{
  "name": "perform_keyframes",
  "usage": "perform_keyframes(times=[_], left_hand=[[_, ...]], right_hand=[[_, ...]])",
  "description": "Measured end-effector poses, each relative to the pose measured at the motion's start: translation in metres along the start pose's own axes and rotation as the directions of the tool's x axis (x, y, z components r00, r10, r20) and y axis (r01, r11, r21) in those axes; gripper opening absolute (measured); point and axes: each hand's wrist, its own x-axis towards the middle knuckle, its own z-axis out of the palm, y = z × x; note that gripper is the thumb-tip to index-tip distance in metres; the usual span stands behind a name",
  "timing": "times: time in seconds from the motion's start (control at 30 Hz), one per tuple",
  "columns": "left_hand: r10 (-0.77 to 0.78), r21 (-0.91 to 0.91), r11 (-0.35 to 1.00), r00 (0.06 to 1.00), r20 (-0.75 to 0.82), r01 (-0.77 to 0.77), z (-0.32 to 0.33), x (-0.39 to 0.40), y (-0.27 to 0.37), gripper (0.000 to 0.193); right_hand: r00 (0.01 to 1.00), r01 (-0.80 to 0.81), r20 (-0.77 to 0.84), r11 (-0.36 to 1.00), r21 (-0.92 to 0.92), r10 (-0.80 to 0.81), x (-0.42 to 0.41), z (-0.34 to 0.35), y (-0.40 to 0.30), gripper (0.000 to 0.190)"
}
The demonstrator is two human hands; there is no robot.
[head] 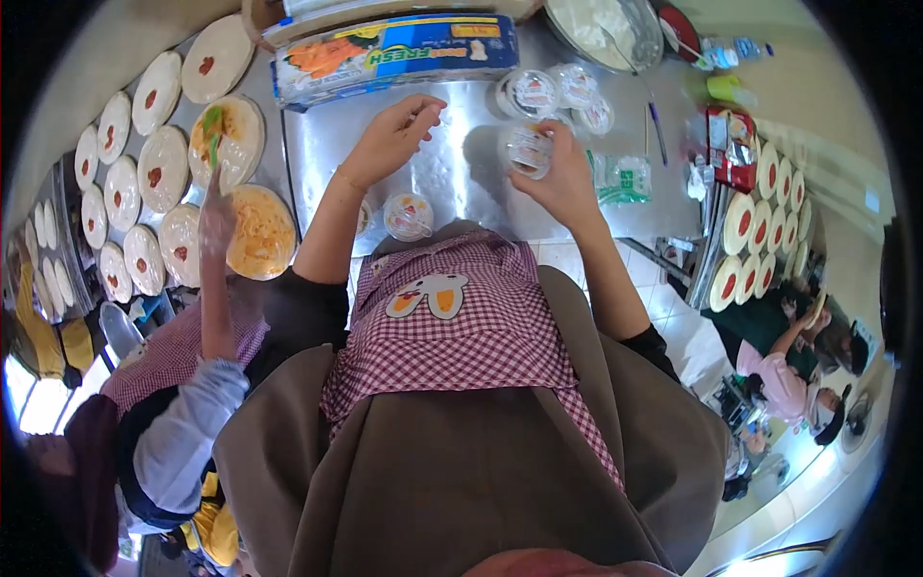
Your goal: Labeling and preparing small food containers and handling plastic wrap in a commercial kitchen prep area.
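My right hand (pixel 559 169) holds a clear, round plastic tub with a printed label (pixel 528 150) by its sides, above the steel table (pixel 451 166). Beyond it stand similar labelled tubs, among them a dark-filled one (pixel 528 94) and some at its right (pixel 575 85). My left hand (pixel 404 137) is raised over the table, fingers loosely bent, with nothing visible in it. Near the table's front edge, another lidded tub (pixel 408 216) sits below my left hand, with part of one more beside it. To the right of my right hand lies a green-printed clear plastic packet (pixel 622 179).
A cling-film box (pixel 396 58) lies at the back, a metal bowl of white cream (pixel 606 32) behind the tubs. Dough rounds with red sauce (pixel 162 169) fill the left, where a co-worker's hand (pixel 216 220) spreads sauce. A pen (pixel 657 133) lies right.
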Motion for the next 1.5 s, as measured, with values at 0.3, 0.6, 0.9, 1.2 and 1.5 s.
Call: perform_keyframes(times=[0.3, 0.6, 0.9, 1.2, 1.5], left_hand=[[0.007, -0.271, 0.956, 0.936, -0.351, -0.109, -0.051, 0.014, 0.029, 0.050], [-0.008, -0.286, 0.944, 0.859, -0.512, -0.162, -0.085, 0.052, 0.003, 0.025], [0.017, -0.313, 0.930, 0.870, -0.493, -0.195, -0.089, 0.056, -0.006, 0.028], [-0.031, -0.370, 0.918, 0.901, -0.432, -0.146, -0.082, 0.053, -0.007, 0.034], [-0.047, -0.358, 0.926, 0.906, -0.421, -0.118, -0.083, 0.052, -0.005, 0.038]], right_hand=[[0.887, 0.455, -0.135, 0.885, 0.098, -0.442, 0.136, 0.070, -0.066, 0.071], [0.852, 0.516, -0.177, 0.848, 0.121, -0.493, 0.191, 0.104, -0.076, 0.080], [0.989, 0.133, -0.137, 0.724, 0.677, -0.054, 0.182, 0.105, -0.050, 0.040], [0.994, -0.005, -0.064, 0.617, 0.787, 0.089, 0.175, 0.101, -0.047, 0.020], [0.991, -0.016, -0.062, 0.564, 0.825, 0.120, 0.173, 0.094, -0.048, 0.020]])
